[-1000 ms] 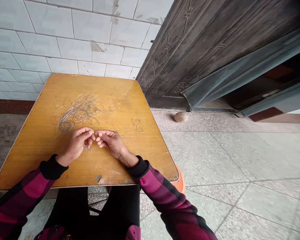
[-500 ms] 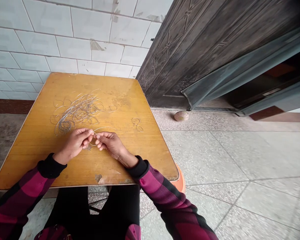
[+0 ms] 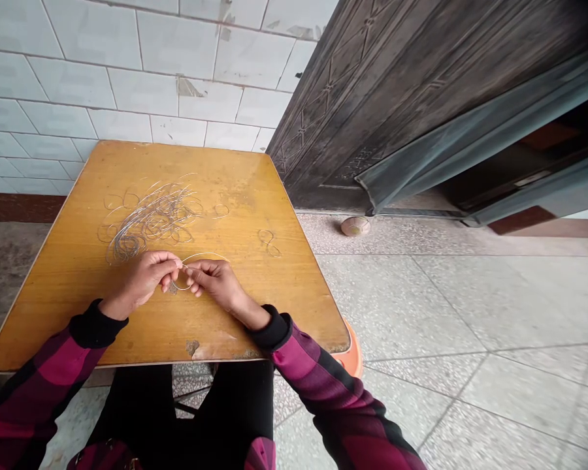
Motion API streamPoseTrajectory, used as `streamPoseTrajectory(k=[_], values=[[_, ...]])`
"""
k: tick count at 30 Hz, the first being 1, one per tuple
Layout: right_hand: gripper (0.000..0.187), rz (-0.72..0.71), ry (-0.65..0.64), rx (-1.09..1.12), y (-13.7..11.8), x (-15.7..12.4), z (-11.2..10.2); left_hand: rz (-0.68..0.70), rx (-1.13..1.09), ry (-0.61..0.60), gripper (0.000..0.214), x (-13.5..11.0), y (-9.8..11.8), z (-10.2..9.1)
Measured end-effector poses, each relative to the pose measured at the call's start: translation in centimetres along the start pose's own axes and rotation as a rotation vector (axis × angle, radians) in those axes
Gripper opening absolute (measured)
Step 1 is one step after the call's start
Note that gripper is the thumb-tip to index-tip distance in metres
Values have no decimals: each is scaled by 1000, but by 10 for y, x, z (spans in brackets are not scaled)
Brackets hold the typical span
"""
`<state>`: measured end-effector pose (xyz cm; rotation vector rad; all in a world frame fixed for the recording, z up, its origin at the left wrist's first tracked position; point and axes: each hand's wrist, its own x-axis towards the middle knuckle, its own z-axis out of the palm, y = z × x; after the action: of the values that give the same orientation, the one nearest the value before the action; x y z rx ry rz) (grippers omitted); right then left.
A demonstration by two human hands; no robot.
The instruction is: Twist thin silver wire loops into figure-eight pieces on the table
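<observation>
Between my two hands is a thin silvery wire [image 3: 182, 288], bent into a loop that hangs just below the fingertips. One free end arcs out above my right hand. My left hand [image 3: 147, 277] pinches the wire between thumb and forefinger. My right hand [image 3: 215, 281] grips it a short way to the right, fingers curled. Beyond my left hand lies a tangled pile of similar wires [image 3: 151, 219]. A wire twisted into a figure-eight [image 3: 268, 243] rests on the table to the right.
The wooden table [image 3: 274, 313] has worn patches and a chipped front edge. A tiled wall [image 3: 176, 52] stands behind it. To the right are a dark door [image 3: 353, 98], a grey-blue curtain [image 3: 421, 170], a round object [image 3: 355, 226] on the floor and an orange stool [image 3: 351, 352].
The wire's free end now curves more and has dropped towards my right hand. The loop below my fingers has shifted slightly left. Both hands stay in nearly the same place.
</observation>
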<state>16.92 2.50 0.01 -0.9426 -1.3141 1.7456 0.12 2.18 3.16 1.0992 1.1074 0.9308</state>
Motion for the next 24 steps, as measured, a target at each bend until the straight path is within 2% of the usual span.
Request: streamPoseTrajectory(k=[2,5,9,14,24], values=[[32,-42,13,-42,1,-1,-1,2,-14,15,17,1,-2,-1],[37,-187,37,-160,2,-3,-3,14,-67,69,14,3,-4,-3],[43,-371,-27,-359,-2,-6,-6,22,-92,42,15,3,-5,-5],[46,-416,-83,-380,-4,-6,-8,23,-98,-10,18,0,-3,-4],[42,-464,-49,-436,3,-6,-9,38,-100,3,16,-1,-7,-1]])
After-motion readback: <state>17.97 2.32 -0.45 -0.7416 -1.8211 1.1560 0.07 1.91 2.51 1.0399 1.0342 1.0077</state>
